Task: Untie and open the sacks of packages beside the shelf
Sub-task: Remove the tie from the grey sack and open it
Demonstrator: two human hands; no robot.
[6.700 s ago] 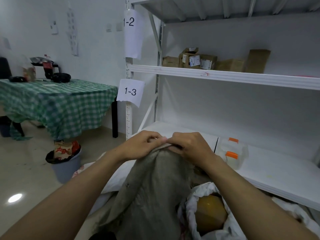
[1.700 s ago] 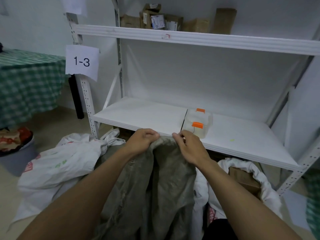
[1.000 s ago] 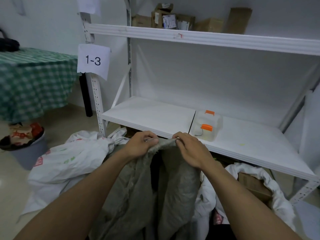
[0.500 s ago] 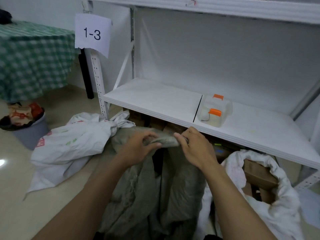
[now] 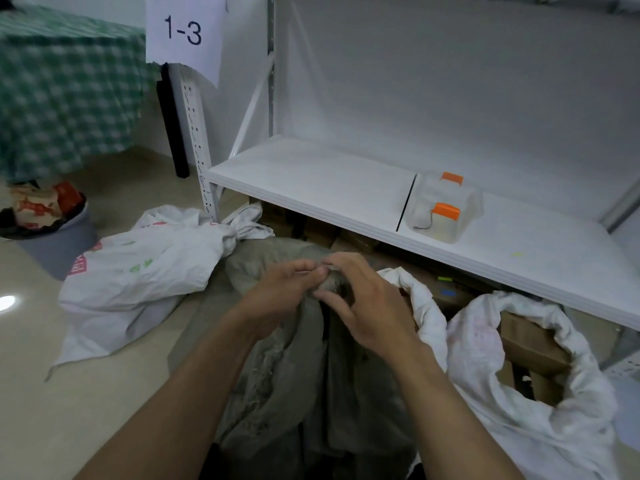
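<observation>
Beside the shelf [image 5: 311,174], left hand [image 5: 277,292] and right hand [image 5: 363,306] are pinching the neck of the grey sack [image 5: 277,375]; loosening gently seems best.

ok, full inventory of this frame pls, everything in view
grey sack: 1, grey-brown, floor centre, in front of the shelf
tied sack: 1, white, floor left of the grey sack, knotted
open sack: 1, white, floor right, mouth open
cardboard boxes: several, brown, inside the open sack; more under the shelf
shelf: 1, white, behind the sacks
container: 1, clear with two orange caps, on the shelf
label: 1, white paper reading 1-3, on the shelf post
table: 1, green checked cloth, far left
bin: 1, grey, full, floor left
left hand: grips the grey sack's neck
right hand: pinches the same neck
</observation>
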